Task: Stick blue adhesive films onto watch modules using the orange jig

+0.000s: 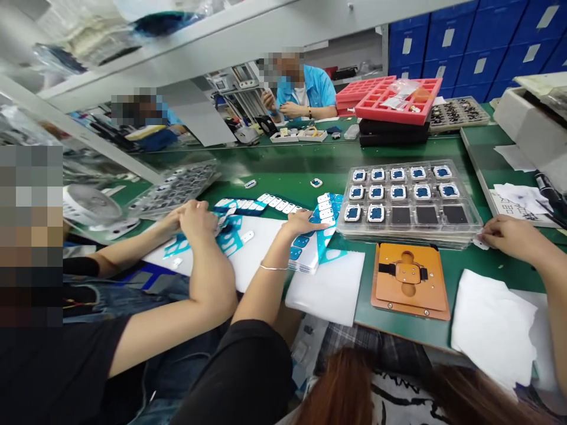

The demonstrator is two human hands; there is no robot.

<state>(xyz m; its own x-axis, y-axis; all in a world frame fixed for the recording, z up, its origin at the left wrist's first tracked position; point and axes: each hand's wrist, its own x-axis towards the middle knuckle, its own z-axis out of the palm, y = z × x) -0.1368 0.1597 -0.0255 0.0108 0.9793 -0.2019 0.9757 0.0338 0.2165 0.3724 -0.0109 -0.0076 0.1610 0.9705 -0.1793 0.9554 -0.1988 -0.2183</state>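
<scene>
My left hand (301,224), with a bracelet at the wrist, rests on a stack of sheets (305,255) carrying blue and white stickers, its fingers spread toward the white ones. At the right, my right hand (505,236) pinches a small white piece (479,242) beside the clear tray's corner. The clear tray (410,227) holds rows of white-framed parts with blue faces; three compartments in its front row show dark bottoms. An orange fixture (410,298) with a black strap lies in front of the tray. White foam sheets (330,289) lie below my left hand.
Close on the left, a co-worker's hands (197,218) work over blue sheets. A white cloth (494,324) lies at the front right. Red trays (398,112) stand behind, near another person in a blue shirt (316,85). Two loose parts lie on the green table (283,168).
</scene>
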